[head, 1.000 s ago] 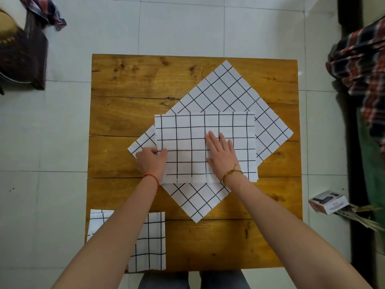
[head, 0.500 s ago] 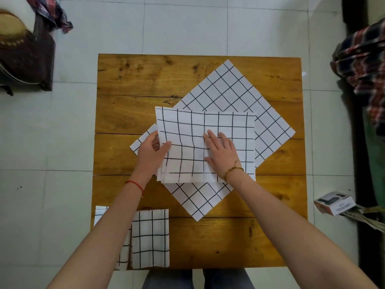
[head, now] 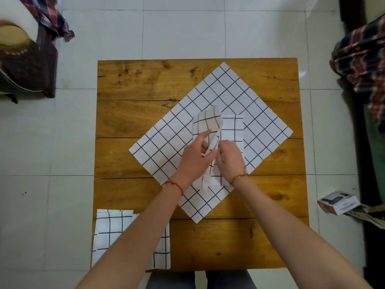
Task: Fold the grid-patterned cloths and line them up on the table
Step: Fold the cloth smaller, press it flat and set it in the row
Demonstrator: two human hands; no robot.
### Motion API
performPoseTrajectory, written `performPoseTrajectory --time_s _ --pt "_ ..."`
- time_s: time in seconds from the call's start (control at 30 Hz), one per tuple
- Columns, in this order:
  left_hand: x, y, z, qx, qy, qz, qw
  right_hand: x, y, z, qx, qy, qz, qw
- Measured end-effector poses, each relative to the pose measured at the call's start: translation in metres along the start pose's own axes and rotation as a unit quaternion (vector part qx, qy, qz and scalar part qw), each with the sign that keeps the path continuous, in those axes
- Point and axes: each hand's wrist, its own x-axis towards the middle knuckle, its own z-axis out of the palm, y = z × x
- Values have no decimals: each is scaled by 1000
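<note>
Landmark = the unfolded grid cloth (head: pixel 210 130), lying flat as a diamond on the table (head: pixel 133 84).

Cloth being folded (head: pixel 229 130) sits on top of the diamond, just right of its centre. Left hand (head: pixel 193 157) pinches the cloth's left flap, thumb + fingers curled on the edge, and swings it up and over toward the right; the flap stands off the surface, mid-turn. Right hand (head: pixel 230 158) lies on the near part of that cloth, fingers bent down on it; judged as pinning the base half so it doesn't slide while the flap comes over. Grip there looks like a press w/ curled fingers, not a clear pinch, so can't tell for sure.

Folded cloth (head: pixel 108 230) rests at the table's near-left corner, well apart from the diamond on its near-left side; prob. the start of the line-up.

Hidden / unclear: left forearm covers much of the folded cloth, so its layer count and right edge are unreadable. Hands hide the fold line. Flap is motion-blurred. Diamond's centre is covered by the cloth on top.
</note>
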Motion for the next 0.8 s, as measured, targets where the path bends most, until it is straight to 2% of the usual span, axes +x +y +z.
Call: performPoseTrajectory --time_s 0.07,0.13,0.27,0.33,0.43,0.57,0.67,0.73,0.8 --pt "2 1 18 -12 -7 -8 1000 -8 6 -14 123 24 111 986" --pt "3 1 37 -29 -26 -22 999 -14 13 -26 202 38 182 962" --pt "3 -8 59 -25 -69 -38 997 -16 27 -34 245 26 236 940" --pt "2 -15 58 8 -62 -37 997 -14 32 -32 232 23 240 942" --pt "0 -30 45 128 -33 3 991 -9 41 -28 155 14 240 958" --pt "2 -53 23 267 -8 29 963 -5 52 -26 79 -5 247 966" --pt "6 -61 12 330 -16 32 943 -3 52 -30 6 -16 249 968" --pt "11 -62 6 351 -15 30 936 0 49 -31 -42 38 202 978" --pt "18 -60 2 380 -11 41 924 8 40 -29 -85 90 113 986"
